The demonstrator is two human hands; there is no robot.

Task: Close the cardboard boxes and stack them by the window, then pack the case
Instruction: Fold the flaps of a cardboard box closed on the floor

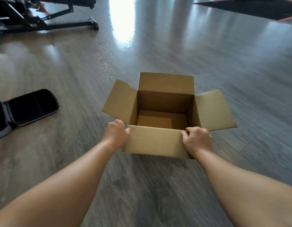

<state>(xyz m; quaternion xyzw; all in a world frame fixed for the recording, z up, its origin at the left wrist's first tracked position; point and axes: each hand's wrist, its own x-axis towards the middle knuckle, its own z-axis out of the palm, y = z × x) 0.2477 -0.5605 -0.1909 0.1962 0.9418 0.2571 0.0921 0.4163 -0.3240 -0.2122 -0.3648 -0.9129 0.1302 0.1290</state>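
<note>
Box (161, 112) open and empty on floor (76, 71), all four flaps out | left hand (116, 134) and right hand (196, 139) each have a grip clamped on near flap (155, 140) corners | advice: fold near flap inward level, then far flap | case (27, 107) open, well left.

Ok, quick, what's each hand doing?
Left hand: grips the open brown cardboard box by its near flap.
Right hand: grips that flap too.

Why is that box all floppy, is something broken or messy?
Nothing looks broken or spilled. The brown cardboard box is just open and empty, its flaps spread out, with both hands, left and right, gripping the near flap. The black zip case lies open on the floor.
</note>
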